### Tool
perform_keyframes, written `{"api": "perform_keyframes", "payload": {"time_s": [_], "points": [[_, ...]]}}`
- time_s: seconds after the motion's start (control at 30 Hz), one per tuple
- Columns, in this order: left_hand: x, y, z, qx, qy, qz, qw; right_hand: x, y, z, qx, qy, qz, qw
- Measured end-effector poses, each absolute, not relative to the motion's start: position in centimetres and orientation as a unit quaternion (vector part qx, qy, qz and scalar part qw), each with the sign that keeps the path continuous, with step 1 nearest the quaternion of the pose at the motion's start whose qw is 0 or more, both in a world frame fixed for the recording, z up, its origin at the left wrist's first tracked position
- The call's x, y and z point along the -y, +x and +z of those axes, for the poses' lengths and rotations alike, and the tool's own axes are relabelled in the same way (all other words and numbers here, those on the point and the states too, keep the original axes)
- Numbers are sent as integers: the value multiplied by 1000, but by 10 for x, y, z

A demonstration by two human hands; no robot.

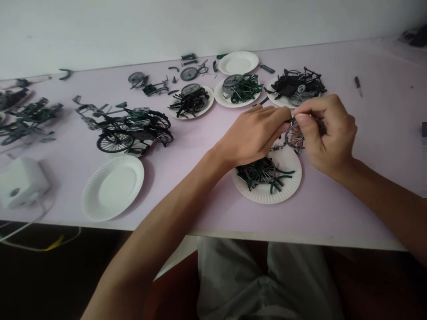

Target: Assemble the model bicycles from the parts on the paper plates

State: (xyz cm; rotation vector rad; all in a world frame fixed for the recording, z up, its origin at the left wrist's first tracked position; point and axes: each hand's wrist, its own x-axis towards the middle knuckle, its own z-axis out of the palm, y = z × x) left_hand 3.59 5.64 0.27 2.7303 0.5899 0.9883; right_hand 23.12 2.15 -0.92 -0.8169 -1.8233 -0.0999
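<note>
My left hand (258,133) and my right hand (328,133) meet above a white paper plate (287,191) near the table's front. Between them is a small model bicycle part, a spoked wheel (294,137) with a dark green piece at its top. My right thumb and fingers pinch this assembly and hide much of it. The fingers of my left hand are closed at the green piece's other end; their exact grip is partly hidden. On the plate lie another spoked wheel (262,171) and curved dark green strips (282,178), partly under my left hand.
Assembled model bicycles (130,126) stand at left, behind a bare paper plate (113,189). Farther back, plates hold black parts (191,100), green frames (247,89) and more black parts (296,84). A small screwdriver (358,86) lies at right. A white box-shaped device (22,182) sits far left.
</note>
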Motion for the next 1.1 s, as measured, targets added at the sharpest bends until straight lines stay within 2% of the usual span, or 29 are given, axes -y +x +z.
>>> {"api": "perform_keyframes", "payload": {"time_s": [0.3, 0.5, 0.77, 1.1], "points": [[-53, 40, 2, -209, 921, 314, 96, -19, 234, -13, 744, -417, -14, 522], [-55, 37, 2, -198, 907, 347, 134, -24, 235, -12, 771, -352, 0, 530], [-71, 31, -3, -220, 859, 427, 178, -42, 248, -18, 854, -295, -8, 428], [-68, 31, -1, -242, 862, 402, 194, -40, 247, -25, 835, -305, 7, 457]]}}
